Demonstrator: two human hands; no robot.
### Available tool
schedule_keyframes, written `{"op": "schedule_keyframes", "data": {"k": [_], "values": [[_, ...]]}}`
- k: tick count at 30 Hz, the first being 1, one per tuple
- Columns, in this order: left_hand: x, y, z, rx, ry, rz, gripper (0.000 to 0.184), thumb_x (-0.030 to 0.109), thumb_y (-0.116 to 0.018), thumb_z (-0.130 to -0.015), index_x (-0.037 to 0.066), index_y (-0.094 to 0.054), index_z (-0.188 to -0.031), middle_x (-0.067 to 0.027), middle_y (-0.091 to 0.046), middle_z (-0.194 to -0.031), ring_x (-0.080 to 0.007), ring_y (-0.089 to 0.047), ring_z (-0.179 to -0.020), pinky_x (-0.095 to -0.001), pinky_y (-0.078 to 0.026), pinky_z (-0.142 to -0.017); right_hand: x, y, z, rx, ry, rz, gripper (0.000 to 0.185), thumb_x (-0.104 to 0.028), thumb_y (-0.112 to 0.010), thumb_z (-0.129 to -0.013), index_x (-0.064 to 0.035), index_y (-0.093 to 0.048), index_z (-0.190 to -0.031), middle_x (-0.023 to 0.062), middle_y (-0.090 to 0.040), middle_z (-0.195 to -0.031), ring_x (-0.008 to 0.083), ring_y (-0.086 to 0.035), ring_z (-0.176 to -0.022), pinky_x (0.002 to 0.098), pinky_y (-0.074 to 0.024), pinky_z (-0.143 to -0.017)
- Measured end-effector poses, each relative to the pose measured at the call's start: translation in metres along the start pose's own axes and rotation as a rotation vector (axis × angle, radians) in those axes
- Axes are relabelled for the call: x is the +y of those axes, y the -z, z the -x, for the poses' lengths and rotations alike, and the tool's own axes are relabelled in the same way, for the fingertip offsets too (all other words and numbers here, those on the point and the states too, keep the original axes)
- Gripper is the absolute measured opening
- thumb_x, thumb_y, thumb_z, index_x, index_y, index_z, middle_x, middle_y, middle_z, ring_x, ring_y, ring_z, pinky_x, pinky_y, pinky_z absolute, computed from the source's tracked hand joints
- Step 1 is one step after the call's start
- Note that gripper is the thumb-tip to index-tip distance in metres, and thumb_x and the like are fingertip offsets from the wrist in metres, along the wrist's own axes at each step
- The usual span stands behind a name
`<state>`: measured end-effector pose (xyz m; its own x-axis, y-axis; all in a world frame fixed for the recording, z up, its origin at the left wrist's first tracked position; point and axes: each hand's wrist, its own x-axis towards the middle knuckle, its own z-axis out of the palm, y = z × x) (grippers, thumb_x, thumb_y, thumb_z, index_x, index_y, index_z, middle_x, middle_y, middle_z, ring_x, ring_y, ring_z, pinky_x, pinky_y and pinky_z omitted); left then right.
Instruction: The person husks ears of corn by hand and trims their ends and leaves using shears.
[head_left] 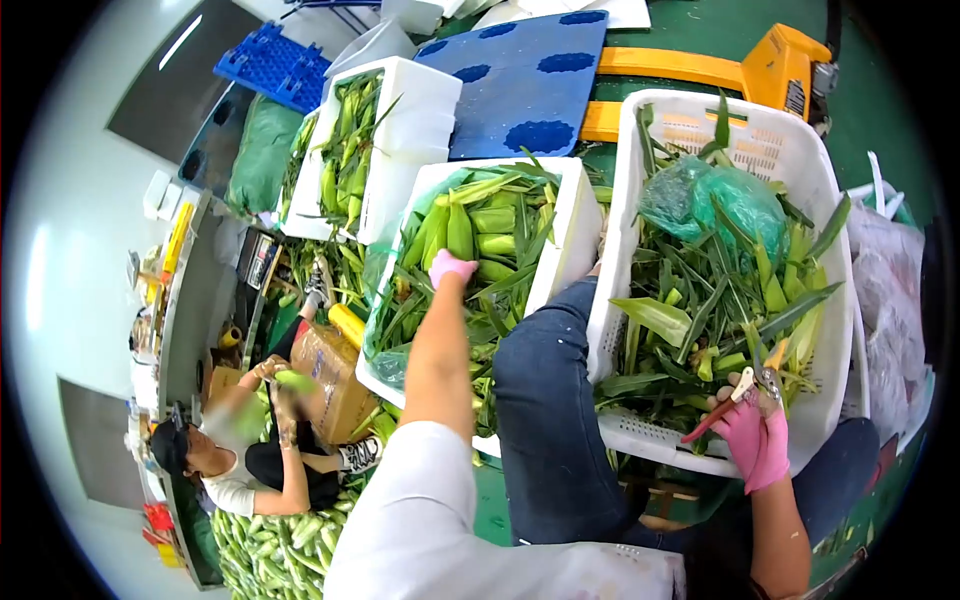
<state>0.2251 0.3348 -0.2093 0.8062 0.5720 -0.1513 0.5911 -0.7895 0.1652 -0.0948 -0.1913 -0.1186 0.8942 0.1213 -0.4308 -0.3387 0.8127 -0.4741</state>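
Observation:
My left hand (452, 268), in a pink glove, reaches into the white foam box (572, 225) and touches the lower end of a green corn ear (459, 232); its fingers are closed around that end. More husked ears and loose leaves lie around it in the box. On the right, my right hand (755, 442), also pink-gloved, holds pruning shears (742, 387) over the near edge of a white plastic crate (628, 250). Leaves and husk trimmings fill this crate, with a green plastic bag (735, 205) on top.
A co-worker (240, 470) sits at the left, handling a green ear beside a cardboard box (325, 375). Corn ears are heaped below (275, 550). Another foam box (420, 105), a blue pallet (530, 85) and a yellow pallet jack (775, 70) stand farther back.

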Motion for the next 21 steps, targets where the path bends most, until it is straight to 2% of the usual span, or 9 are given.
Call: {"op": "schedule_keyframes", "data": {"k": [2, 6, 10, 13, 15, 16, 18, 20, 21], "values": [[-0.033, 0.005, -0.010, -0.271, -0.039, 0.777, 0.062, 0.019, -0.088, -0.074, -0.004, -0.062, -0.125, -0.0146, -0.071, -0.113, -0.0243, -0.069, -0.097, -0.0343, -0.055, -0.089, -0.007, 0.006, 0.000, -0.033, -0.038, 0.025, 0.046, -0.032, -0.063, -0.098, -0.0017, -0.055, -0.132, 0.0149, -0.067, -0.113, 0.0337, -0.065, -0.108, 0.0435, -0.0546, -0.092], [-0.029, 0.104, 0.074, -0.296, -0.456, 1.220, 0.054, 0.017, -0.078, -0.089, -0.003, -0.056, -0.135, -0.0080, -0.067, -0.122, -0.0195, -0.064, -0.106, -0.0342, -0.051, -0.095, -0.014, -0.004, 0.013, -0.094, -0.030, 0.120, 0.052, -0.035, -0.066, -0.095, -0.0022, -0.053, -0.134, 0.0126, -0.067, -0.112, 0.0327, -0.065, -0.109, 0.0437, -0.0534, -0.094], [0.014, 0.203, 0.169, -0.366, -0.745, 1.330, 0.069, 0.035, -0.078, -0.088, 0.000, -0.050, -0.140, -0.0127, -0.064, -0.130, -0.0227, -0.062, -0.117, -0.0369, -0.049, -0.101, -0.014, -0.008, 0.022, -0.146, -0.054, 0.167, 0.049, -0.031, -0.065, -0.095, -0.0036, -0.053, -0.133, 0.0132, -0.066, -0.112, 0.0306, -0.065, -0.108, 0.0432, -0.0525, -0.094], [0.074, 0.224, 0.264, -0.365, -0.966, 1.301, 0.084, 0.049, -0.070, -0.085, -0.001, -0.043, -0.147, -0.0206, -0.057, -0.140, -0.0282, -0.061, -0.121, -0.0393, -0.049, -0.104, -0.019, -0.008, 0.026, -0.190, 0.040, 0.236, 0.055, -0.034, -0.066, -0.092, -0.0037, -0.050, -0.135, 0.0132, -0.065, -0.112, 0.0297, -0.065, -0.106, 0.0430, -0.0534, -0.091], [0.095, 0.187, 0.288, -0.553, -0.948, 1.545, 0.074, 0.045, -0.063, -0.090, 0.002, -0.044, -0.147, -0.0205, -0.057, -0.141, -0.0317, -0.059, -0.125, -0.0426, -0.049, -0.104, -0.028, 0.001, 0.027, -0.185, 0.128, 0.362, 0.054, -0.030, -0.063, -0.092, -0.0043, -0.048, -0.137, 0.0119, -0.064, -0.113, 0.0298, -0.066, -0.099, 0.0425, -0.0526, -0.090], [0.116, 0.170, 0.324, -0.733, -0.727, 1.758, 0.079, 0.052, -0.065, -0.089, 0.004, -0.044, -0.148, -0.0188, -0.058, -0.138, -0.0325, -0.059, -0.124, -0.0476, -0.051, -0.103, -0.036, -0.010, 0.035, -0.122, 0.173, 0.370, 0.059, -0.019, -0.066, -0.086, -0.0044, -0.047, -0.140, 0.0107, -0.062, -0.111, 0.0268, -0.066, -0.095, 0.0401, -0.0518, -0.088], [0.150, 0.115, 0.356, -1.105, -0.572, 1.818, 0.083, 0.064, -0.066, -0.087, 0.008, -0.048, -0.145, -0.0167, -0.063, -0.129, -0.0337, -0.063, -0.115, -0.0502, -0.056, -0.096, -0.028, 0.014, 0.019, 0.088, 0.449, 0.716, 0.068, -0.010, -0.072, -0.083, -0.0014, -0.043, -0.144, 0.0127, -0.063, -0.121, 0.0241, -0.064, -0.102, 0.0380, -0.0515, -0.092], [0.171, 0.043, 0.380, -1.160, -0.322, 1.557, 0.067, 0.054, -0.066, -0.093, 0.009, -0.052, -0.140, -0.0144, -0.069, -0.118, -0.0281, -0.069, -0.102, -0.0447, -0.059, -0.087, -0.039, 0.008, 0.021, 0.187, 0.711, 0.849, 0.075, -0.012, -0.079, -0.079, 0.0015, -0.042, -0.144, 0.0164, -0.063, -0.124, 0.0291, -0.064, -0.108, 0.0378, -0.0515, -0.095], [0.180, 0.008, 0.378, -1.188, -0.359, 1.436, 0.063, 0.050, -0.066, -0.094, 0.008, -0.053, -0.140, -0.0145, -0.068, -0.120, -0.0272, -0.068, -0.104, -0.0431, -0.059, -0.087, -0.046, 0.009, 0.021, 0.257, 0.780, 0.950, 0.077, -0.014, -0.080, -0.078, 0.0017, -0.042, -0.144, 0.0184, -0.062, -0.125, 0.0311, -0.063, -0.112, 0.0380, -0.0504, -0.098]]}}
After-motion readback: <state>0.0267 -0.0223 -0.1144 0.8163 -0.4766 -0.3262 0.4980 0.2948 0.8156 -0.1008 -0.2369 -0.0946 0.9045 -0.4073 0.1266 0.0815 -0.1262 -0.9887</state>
